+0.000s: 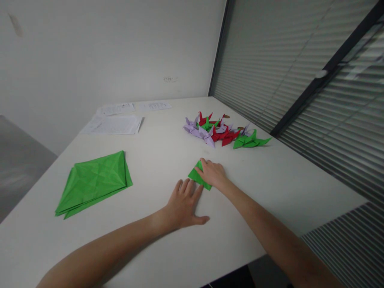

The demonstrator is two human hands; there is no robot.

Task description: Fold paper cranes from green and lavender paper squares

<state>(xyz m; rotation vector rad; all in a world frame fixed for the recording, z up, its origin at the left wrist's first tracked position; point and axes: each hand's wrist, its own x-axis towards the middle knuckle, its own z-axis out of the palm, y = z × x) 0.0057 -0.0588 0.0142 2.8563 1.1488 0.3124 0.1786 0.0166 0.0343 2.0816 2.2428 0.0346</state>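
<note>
A small folded piece of green origami paper (205, 185) lies on the white table near the middle. My right hand (212, 172) is over its right side, with the thumb on the paper and the fingers curled at its far edge; part of the paper is hidden beneath. My left hand (183, 204) rests flat on the table just in front, its fingers spread and the thumb pointing right. The left fingertips reach the paper's near edge, and nothing is held in that hand.
Several creased green sheets (97, 180) are stacked at the left. Folded paper cranes (222, 132) in red, lilac and green cluster at the back right. Printed sheets (115, 125) lie at the far left of the table (162, 156). A window with blinds (270, 68) borders the right side.
</note>
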